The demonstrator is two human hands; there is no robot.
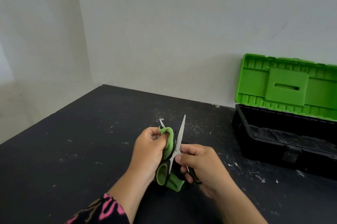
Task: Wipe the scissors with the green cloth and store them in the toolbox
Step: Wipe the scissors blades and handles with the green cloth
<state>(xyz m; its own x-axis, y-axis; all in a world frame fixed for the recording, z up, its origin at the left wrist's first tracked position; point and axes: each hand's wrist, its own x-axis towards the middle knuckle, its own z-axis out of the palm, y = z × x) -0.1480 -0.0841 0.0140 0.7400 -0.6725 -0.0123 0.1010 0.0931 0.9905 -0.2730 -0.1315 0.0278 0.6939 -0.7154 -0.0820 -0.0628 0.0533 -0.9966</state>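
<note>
With the right hand (202, 165) gripping the scissors (179, 138) handle steady, the left hand (149, 149), pinching the cloth (169, 140), should slide along the spread blade away from its edge.

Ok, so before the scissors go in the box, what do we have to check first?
1. Toolbox lid open: ok, the green lid stands up against the wall.
2. Room inside the toolbox: ok, the part that shows looks bare; the right end is out of frame.
3. Scissors closed for storing: not ok, the blades are spread wide with the points up.
4. Both blades wiped: cannot tell; the green cloth in the left hand wraps one blade, the other blade is bare.
5. Firm hold: ok, the right hand grips the handles.
6. Fingers away from the edges: cannot tell, the cloth hides them.
</note>
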